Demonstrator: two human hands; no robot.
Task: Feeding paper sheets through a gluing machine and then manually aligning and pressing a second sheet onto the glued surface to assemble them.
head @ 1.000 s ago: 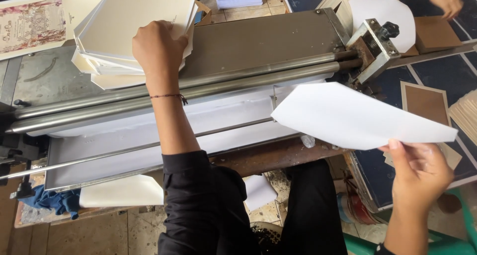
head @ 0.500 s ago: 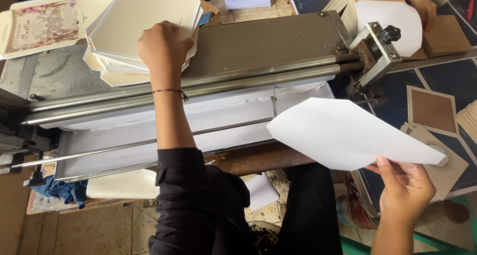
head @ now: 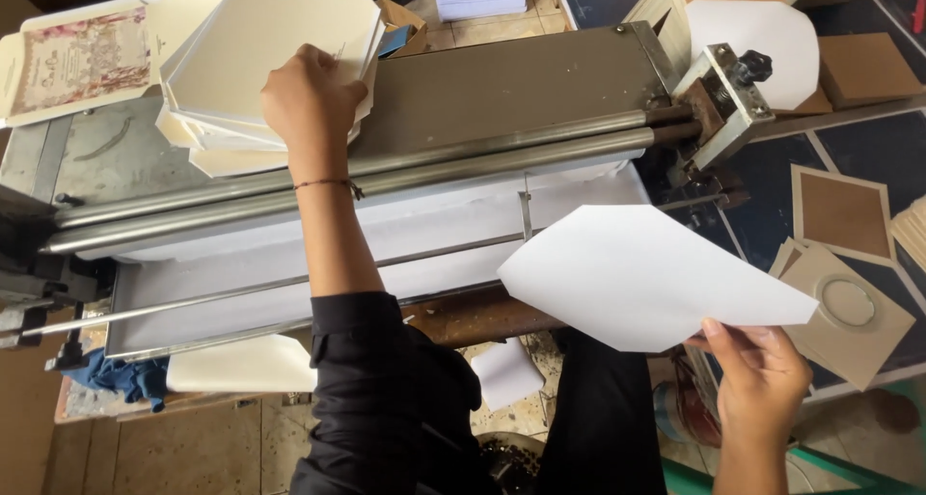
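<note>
**Trainee:** Workshop floor first, please: what surrounds the station?

**Instructor:** Dark floor panels (head: 868, 157) to the right carry brown cardboard squares (head: 844, 212) and a white octagonal sheet (head: 752, 37). The grey metal roller machine (head: 463, 128) spans the bench, with two long steel rollers (head: 482, 152) running left to right and a white tray (head: 289, 263) below them. A blue rag (head: 121, 377) hangs at the lower left.

**Trainee:** Where is the stock?

**Instructor:** A stack of cream octagonal cards (head: 260, 61) lies on the machine's flat top at the upper left, beside a printed card with a reddish picture (head: 72, 61).

**Trainee:** And the hands?

**Instructor:** The left hand (head: 311, 99) reaches across the rollers, fingers curled down onto the near edge of the stack, touching the top card; whether it has pinched a card cannot be told. The right hand (head: 762, 374) pinches the lower right edge of a large white paper sheet (head: 646, 278), held in the air, roughly level, off the machine's right end.

**Trainee:** Which step is this?

**Instructor:** By judgement, a pick-up step: one sheet in hand, a card being selected. The next move calls for separating a single card from the stack without dragging those beneath, while keeping the sheet flat and clear of the rollers.
</note>
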